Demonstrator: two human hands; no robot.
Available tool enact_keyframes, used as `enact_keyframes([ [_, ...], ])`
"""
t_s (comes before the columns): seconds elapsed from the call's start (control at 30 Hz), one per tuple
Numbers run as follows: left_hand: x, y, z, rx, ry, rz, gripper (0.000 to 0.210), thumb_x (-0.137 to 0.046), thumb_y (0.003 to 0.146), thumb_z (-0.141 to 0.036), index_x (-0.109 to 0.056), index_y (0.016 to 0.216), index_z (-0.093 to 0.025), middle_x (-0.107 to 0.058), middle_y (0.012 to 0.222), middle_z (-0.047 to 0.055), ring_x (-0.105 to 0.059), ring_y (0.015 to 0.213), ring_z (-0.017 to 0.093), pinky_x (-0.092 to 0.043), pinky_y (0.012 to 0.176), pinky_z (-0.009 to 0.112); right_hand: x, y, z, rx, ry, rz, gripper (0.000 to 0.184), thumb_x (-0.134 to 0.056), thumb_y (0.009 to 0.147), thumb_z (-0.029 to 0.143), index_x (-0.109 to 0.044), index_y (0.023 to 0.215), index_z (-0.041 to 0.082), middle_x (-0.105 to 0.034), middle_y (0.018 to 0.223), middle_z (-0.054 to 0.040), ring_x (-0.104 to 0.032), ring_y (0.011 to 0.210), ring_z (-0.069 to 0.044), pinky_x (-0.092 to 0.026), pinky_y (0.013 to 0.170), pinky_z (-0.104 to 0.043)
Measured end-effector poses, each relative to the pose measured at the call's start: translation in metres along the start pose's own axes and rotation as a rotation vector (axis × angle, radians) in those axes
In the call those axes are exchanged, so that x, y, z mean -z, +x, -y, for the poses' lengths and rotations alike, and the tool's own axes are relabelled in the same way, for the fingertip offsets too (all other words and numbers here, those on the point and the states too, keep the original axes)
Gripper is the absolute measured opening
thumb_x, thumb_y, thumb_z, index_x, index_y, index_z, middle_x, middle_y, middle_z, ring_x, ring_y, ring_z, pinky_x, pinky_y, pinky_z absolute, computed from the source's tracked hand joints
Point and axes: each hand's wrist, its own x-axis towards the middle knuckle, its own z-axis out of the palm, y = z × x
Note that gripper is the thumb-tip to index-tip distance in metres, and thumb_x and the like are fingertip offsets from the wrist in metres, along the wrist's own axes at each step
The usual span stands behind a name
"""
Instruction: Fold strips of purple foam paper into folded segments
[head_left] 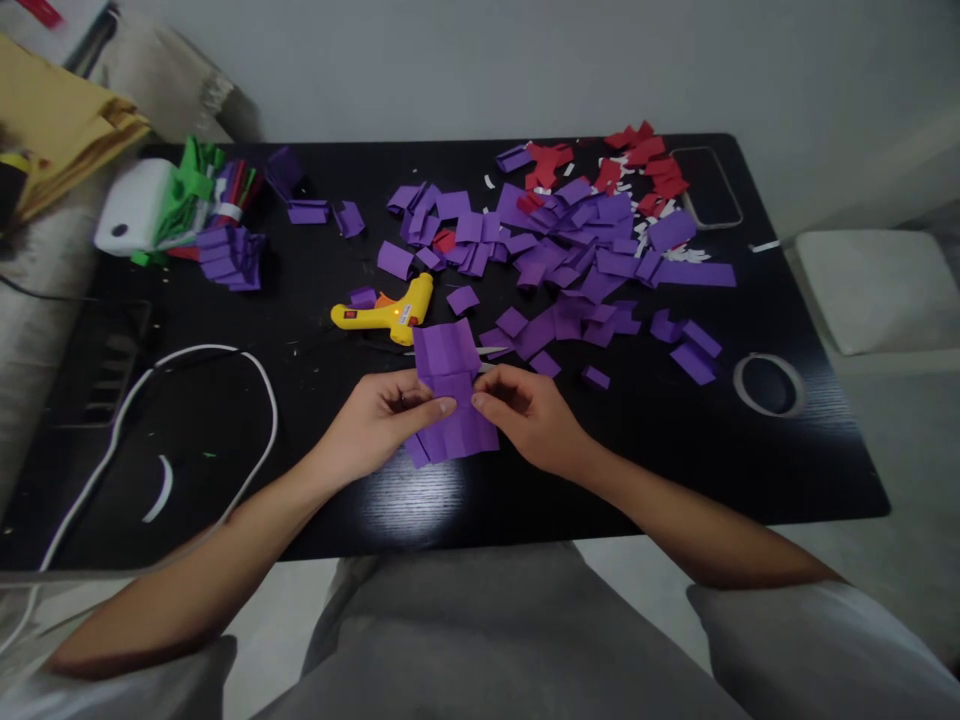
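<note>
- Black bench (562,510); places taken from the yellow glue gun (409,305)
- Left hand (375,420), nearer than the gun: grip pinching the left side of the purple paper (454,390), thumb on top
- Right hand (536,415), nearer and to the gun's right: thumb and forefinger pinching the paper's right side
- Paper creased, on the gun's near side, between both hands
- Step in hand, my judgement: folding or squaring the paper; next move calls for lined-up edges and even finger pressure
- Pointed blades (492,350), right of the gun, partly hidden by paper
- Purple pieces (615,262) scattered right of and beyond the gun
- Red scraps (646,150) farther beyond, rightward
</note>
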Motion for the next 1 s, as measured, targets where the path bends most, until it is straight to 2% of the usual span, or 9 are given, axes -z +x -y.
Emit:
enact_keyframes([
  [0.13, -0.002, 0.0, 0.0, -0.036, 0.004, 0.035, 0.022, -0.083, 0.082, -0.035, -0.08, 0.094, -0.017, -0.081, 0.086, 0.004, -0.073, 0.072, 0.017, -0.059, 0.072, 0.028, 0.0, 0.002, 0.0, -0.103, 0.175, 0.038, 0.022, -0.083, 0.08, 0.035, -0.072, 0.09, 0.019, -0.072, 0.089, -0.0006, -0.068, 0.083, -0.016, -0.056, 0.084, -0.032],
  [0.23, -0.004, 0.0, 0.0, -0.087, 0.045, 0.022, 0.019, -0.081, 0.084, -0.036, -0.079, 0.088, -0.017, -0.08, 0.083, 0.004, -0.072, 0.071, 0.016, -0.059, 0.071, 0.028, 0.0, 0.004, 0.0, -0.163, 0.21, 0.032, 0.029, -0.09, 0.074, 0.037, -0.073, 0.089, 0.02, -0.076, 0.091, -0.0013, -0.071, 0.087, -0.017, -0.058, 0.09, -0.035],
  [0.33, -0.004, -0.001, 0.001, -0.108, 0.073, 0.021, 0.019, -0.08, 0.084, -0.036, -0.078, 0.084, -0.017, -0.079, 0.08, 0.003, -0.07, 0.069, 0.015, -0.058, 0.07, 0.027, 0.0, 0.004, 0.001, -0.158, 0.246, 0.021, 0.033, -0.092, 0.072, 0.037, -0.075, 0.097, 0.022, -0.079, 0.097, -0.0021, -0.074, 0.093, -0.019, -0.06, 0.093, -0.037],
  [0.47, -0.004, -0.002, 0.006, -0.087, 0.108, 0.023, 0.023, -0.079, 0.086, -0.038, -0.077, 0.084, -0.016, -0.077, 0.079, 0.004, -0.068, 0.068, 0.015, -0.055, 0.067, 0.026, 0.0, 0.004, 0.002, -0.141, 0.276, 0.041, 0.03, -0.091, 0.074, 0.04, -0.08, 0.096, 0.023, -0.08, 0.095, -0.0005, -0.074, 0.088, -0.018, -0.061, 0.09, -0.037],
  [0.67, -0.003, -0.004, 0.003, -0.142, 0.223, 0.013, 0.027, -0.072, 0.092, -0.039, -0.076, 0.083, -0.015, -0.072, 0.076, 0.003, -0.063, 0.066, 0.014, -0.05, 0.064, 0.025, 0.0, 0.002, 0.001, -0.167, 0.248, -0.018, 0.029, -0.092, 0.073, 0.042, -0.081, 0.092, 0.022, -0.08, 0.087, -0.0004, -0.072, 0.08, -0.017, -0.06, 0.081, -0.034],
  [0.77, -0.003, -0.004, -0.002, -0.164, 0.235, 0.009, 0.024, -0.071, 0.093, -0.037, -0.076, 0.083, -0.016, -0.07, 0.073, 0.003, -0.062, 0.064, 0.014, -0.049, 0.062, 0.025, -0.001, 0.001, 0.001, -0.18, 0.228, -0.069, 0.029, -0.092, 0.073, 0.043, -0.081, 0.089, 0.021, -0.079, 0.084, -0.0008, -0.07, 0.075, -0.017, -0.059, 0.076, -0.033],
  [0.9, -0.002, -0.003, -0.007, -0.17, 0.255, 0.014, 0.02, -0.069, 0.091, -0.033, -0.073, 0.08, -0.016, -0.067, 0.068, 0.001, -0.059, 0.062, 0.013, -0.046, 0.058, 0.024, 0.0, 0.002, 0.001, -0.194, 0.255, -0.082, 0.029, -0.092, 0.072, 0.044, -0.079, 0.083, 0.021, -0.077, 0.081, -0.0004, -0.07, 0.077, -0.017, -0.059, 0.078, -0.034],
  [1.0, 0.002, -0.002, -0.01, -0.17, 0.259, 0.026, 0.017, -0.066, 0.087, -0.028, -0.069, 0.074, -0.017, -0.066, 0.066, 0.0, -0.059, 0.062, 0.013, -0.045, 0.06, 0.024, 0.003, 0.005, -0.001, -0.192, 0.263, -0.152, 0.029, -0.093, 0.071, 0.044, -0.078, 0.08, 0.02, -0.076, 0.08, 0.0, -0.069, 0.076, -0.017, -0.058, 0.078, -0.033],
])
